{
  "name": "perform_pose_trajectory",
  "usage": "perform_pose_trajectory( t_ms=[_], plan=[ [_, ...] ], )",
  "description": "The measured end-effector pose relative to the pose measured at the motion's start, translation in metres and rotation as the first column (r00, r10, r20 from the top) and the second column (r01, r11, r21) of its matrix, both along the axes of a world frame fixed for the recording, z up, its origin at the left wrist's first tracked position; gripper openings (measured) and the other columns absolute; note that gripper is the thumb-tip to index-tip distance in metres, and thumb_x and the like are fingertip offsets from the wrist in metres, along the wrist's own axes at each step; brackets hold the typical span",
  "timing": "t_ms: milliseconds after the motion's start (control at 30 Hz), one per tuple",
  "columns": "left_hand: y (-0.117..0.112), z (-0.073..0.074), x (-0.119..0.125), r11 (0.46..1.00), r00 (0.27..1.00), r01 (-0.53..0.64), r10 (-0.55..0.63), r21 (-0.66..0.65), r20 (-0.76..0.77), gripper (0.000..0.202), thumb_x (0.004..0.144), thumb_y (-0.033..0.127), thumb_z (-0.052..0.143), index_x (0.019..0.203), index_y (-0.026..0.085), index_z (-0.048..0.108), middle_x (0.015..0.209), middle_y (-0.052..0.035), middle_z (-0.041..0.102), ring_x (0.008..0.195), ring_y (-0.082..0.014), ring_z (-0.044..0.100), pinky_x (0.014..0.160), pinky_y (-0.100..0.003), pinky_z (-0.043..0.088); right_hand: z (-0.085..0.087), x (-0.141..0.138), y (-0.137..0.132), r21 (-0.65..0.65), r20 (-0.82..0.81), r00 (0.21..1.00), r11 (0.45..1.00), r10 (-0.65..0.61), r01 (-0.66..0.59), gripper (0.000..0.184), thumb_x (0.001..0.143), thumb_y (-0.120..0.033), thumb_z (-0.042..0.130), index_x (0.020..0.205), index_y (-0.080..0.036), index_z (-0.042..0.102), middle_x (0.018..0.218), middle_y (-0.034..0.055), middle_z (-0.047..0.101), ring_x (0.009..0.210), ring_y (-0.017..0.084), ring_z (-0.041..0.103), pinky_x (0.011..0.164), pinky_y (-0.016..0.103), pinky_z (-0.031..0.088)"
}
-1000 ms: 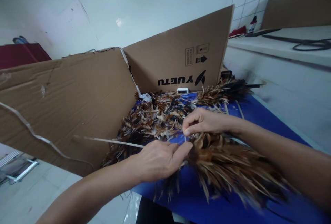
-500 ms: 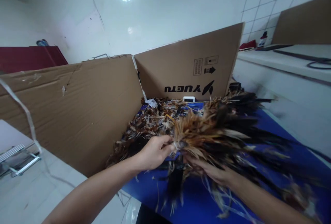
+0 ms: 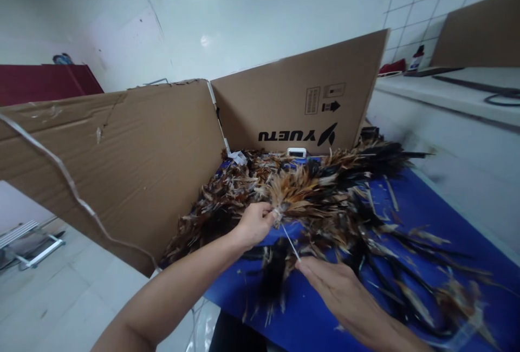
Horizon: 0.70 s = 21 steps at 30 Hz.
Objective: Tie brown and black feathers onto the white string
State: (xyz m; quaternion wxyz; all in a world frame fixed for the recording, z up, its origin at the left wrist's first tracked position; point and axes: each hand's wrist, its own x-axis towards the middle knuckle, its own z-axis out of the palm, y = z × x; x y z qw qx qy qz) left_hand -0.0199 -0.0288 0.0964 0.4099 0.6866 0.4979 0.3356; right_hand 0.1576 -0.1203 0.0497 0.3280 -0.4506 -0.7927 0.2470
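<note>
My left hand [image 3: 257,223] is closed on the tied, pale end of a bundle of feathers [image 3: 300,192], brown and orange near the tie and darker toward the right. A thin white string [image 3: 291,241] stretches taut from that tied end to my right hand [image 3: 331,284]. The right hand's fingers are closed on the string, seen from the back, so the fingertips are mostly hidden. Under and around both hands lie loose feathers [image 3: 272,268] on a blue table surface [image 3: 309,308].
Heaped brown feathers [image 3: 227,192] lie along a cardboard panel [image 3: 122,168] on the left. Another printed cardboard panel [image 3: 252,105] stands at the back, with a small white device [image 3: 296,152] at its foot. A bottle [image 3: 416,59] stands on the ledge [image 3: 447,89] at right.
My right hand has come out from beneath the feathers toward me, drawing the string tight. The feather bundle has dropped lower onto the pile, while my left hand keeps its hold.
</note>
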Motion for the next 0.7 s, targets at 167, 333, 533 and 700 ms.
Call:
perform_pose_trajectory(
  t_ms=[167,333,533,700],
  plan=[
    [0.008,-0.011,0.010,1.000,0.999,-0.005,0.006,0.021,-0.033,0.024,0.080,0.029,0.046,0.070,0.012,0.060,0.064,-0.0034,0.061,0.061,-0.0122,0.054,0.056,-0.021,0.039,-0.001,0.007,-0.004,0.037,-0.075,0.993,0.995,-0.091,0.094,0.029,0.091,-0.034,0.039,0.074,-0.024,0.060,0.059,-0.0021,0.056,0.050,0.012,0.048,0.050,0.021,0.039],
    [0.008,-0.027,0.014,0.998,0.995,0.026,-0.020,0.065,-0.097,0.023,0.080,0.030,0.047,0.071,0.013,0.061,0.064,-0.0024,0.061,0.060,-0.0126,0.054,0.057,-0.021,0.039,0.001,0.020,-0.010,0.031,-0.124,0.979,0.985,-0.165,0.170,0.026,0.089,-0.036,0.042,0.079,-0.026,0.064,0.059,-0.0015,0.060,0.050,0.012,0.051,0.049,0.021,0.042],
    [0.002,-0.042,0.026,0.999,1.000,0.012,-0.011,0.040,-0.025,0.020,0.079,0.026,0.048,0.071,0.013,0.061,0.065,-0.0027,0.063,0.059,-0.0125,0.055,0.056,-0.021,0.039,0.003,0.016,-0.019,0.051,-0.098,0.984,0.987,-0.147,0.152,0.027,0.089,-0.035,0.042,0.074,-0.025,0.063,0.057,-0.0017,0.058,0.049,0.012,0.052,0.050,0.020,0.044],
    [0.000,-0.042,0.028,0.991,0.971,-0.004,0.036,-0.135,0.238,0.016,0.077,0.023,0.052,0.077,0.010,0.062,0.068,-0.0047,0.065,0.062,-0.0120,0.057,0.059,-0.021,0.041,-0.011,0.020,-0.025,0.072,-0.058,0.993,0.992,-0.103,0.107,0.022,0.088,-0.029,0.044,0.078,-0.026,0.064,0.055,-0.0015,0.057,0.047,0.013,0.053,0.049,0.023,0.045]
  ],
)
